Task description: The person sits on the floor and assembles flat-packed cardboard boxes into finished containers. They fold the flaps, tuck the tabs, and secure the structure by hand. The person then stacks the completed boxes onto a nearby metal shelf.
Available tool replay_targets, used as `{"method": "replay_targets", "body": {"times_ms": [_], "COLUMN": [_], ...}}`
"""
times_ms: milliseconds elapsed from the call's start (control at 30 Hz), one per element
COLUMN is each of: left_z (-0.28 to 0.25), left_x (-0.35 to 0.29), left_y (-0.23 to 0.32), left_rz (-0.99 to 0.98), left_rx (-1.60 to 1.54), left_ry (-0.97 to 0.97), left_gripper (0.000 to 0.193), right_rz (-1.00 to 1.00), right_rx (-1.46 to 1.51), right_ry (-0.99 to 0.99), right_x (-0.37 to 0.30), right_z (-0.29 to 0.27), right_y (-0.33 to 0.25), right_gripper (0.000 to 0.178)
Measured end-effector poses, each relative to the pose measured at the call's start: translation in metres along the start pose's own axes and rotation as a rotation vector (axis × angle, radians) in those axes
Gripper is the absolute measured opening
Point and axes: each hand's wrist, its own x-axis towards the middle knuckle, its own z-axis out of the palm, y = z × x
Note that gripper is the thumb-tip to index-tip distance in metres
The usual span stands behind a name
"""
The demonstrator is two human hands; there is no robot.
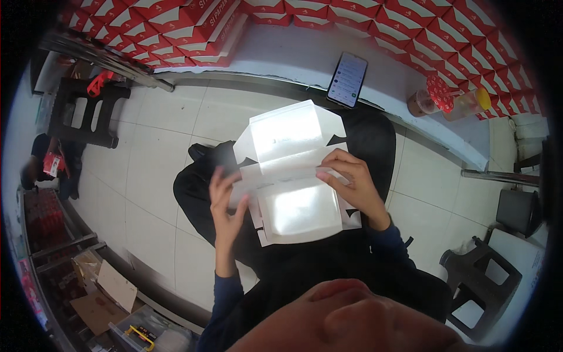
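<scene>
An unfolded white cardboard box (300, 211) lies across my lap, its shiny inner side up. Its far panel (287, 132) tilts away from me, with cut tabs at the sides. My right hand (352, 180) pinches the right end of a narrow upright flap across the middle, thumb on the near side. At the flap's left end is my left hand (226, 202), slightly blurred, its thumb and fingers spread apart. I cannot make out whether its fingertips touch the card.
Red-and-white boxes (176, 29) are stacked on a white table ahead, along with a phone (348, 79) and drink cups (466, 104). Dark plastic stools stand left (88, 111) and right (484, 281). Another person's hand holds a red-and-white item (54, 164) at far left. Cardboard (117, 284) lies lower left.
</scene>
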Motion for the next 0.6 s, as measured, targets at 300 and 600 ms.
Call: {"method": "replay_targets", "body": {"times_ms": [300, 600], "left_z": [0.079, 0.023], "left_x": [0.046, 0.031], "left_y": [0.063, 0.019], "left_rz": [-0.002, -0.195], "left_rx": [-0.497, -0.005], "left_ry": [0.847, 0.120], "left_gripper": [0.023, 0.034], "right_rz": [-0.409, -0.059], "right_rx": [-0.116, -0.441], "right_ry": [0.512, 0.197], "right_x": [0.007, 0.020], "right_z": [0.073, 0.015], "right_y": [-0.017, -0.005], "right_gripper": [0.049, 0.052]}}
